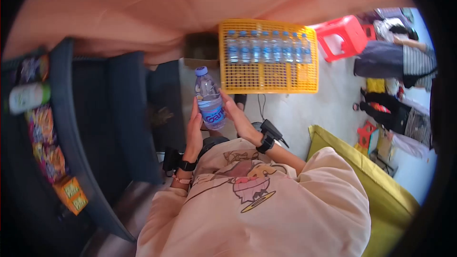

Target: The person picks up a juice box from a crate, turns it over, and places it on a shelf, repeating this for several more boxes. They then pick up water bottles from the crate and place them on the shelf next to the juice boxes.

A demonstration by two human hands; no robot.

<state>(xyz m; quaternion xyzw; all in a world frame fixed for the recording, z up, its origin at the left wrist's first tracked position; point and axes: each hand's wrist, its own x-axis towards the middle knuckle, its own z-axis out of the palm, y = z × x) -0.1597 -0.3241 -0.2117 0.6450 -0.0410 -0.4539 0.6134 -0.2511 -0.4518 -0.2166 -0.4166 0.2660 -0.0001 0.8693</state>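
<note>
A clear water bottle with a purple cap and a blue-purple label is held in front of my chest, nearly upright in view and tilted slightly. My left hand presses on its left side near the label. On the opposite side, my right hand grips it, so the bottle sits between both hands. Past my right hand stands a yellow plastic crate, in which several blue-capped water bottles lie in a row.
Dark shelving rises on my left, with snack packets and an orange box on it. A red stool stands beyond the crate. A yellow-green covered surface is at my right. Other people are farther right.
</note>
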